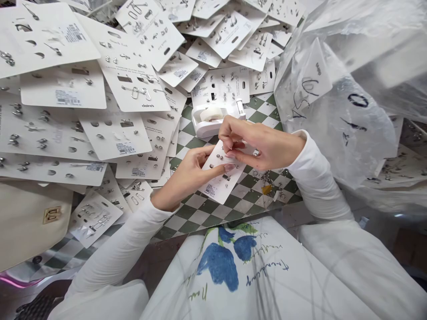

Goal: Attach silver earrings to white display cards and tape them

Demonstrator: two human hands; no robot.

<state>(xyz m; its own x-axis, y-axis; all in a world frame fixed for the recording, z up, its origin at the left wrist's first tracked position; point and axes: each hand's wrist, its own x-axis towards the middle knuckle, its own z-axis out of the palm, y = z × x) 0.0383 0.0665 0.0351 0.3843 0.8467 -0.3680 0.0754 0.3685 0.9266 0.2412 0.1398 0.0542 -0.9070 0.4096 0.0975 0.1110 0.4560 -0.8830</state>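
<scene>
Centrally, the left hand (188,178) and right hand (265,144) both grasp one white earring card (216,190), which is tilted over a checkered surface (213,211); whether its lower end touches that surface cannot be told. The left thumb (227,167), its nail painted, presses on the card's face, while the other left fingers curl out of sight behind it. The right fingers (231,143) pinch the upper end, just beside small metal studs (219,156). Neither hand is released, and neither is tightly clenched.

Handling: the card is probably light, thin and fairly stiff, though liable to bend, and is best held by its edges, clear of the studs.

Just beyond the hands lie a white tape dispenser (203,122), loaded with a tape roll (211,114), and a small heap of loose metal pieces (268,189). White sleeves (316,178) cover both forearms. Farther out, overlapping earring cards (126,80) spread across the upper left, a clear plastic bag (340,138) bulges at right, and a cream handbag (30,222) sits at far left. Below, a garment printed with blue tulips (220,266) fills the lower edge.
</scene>
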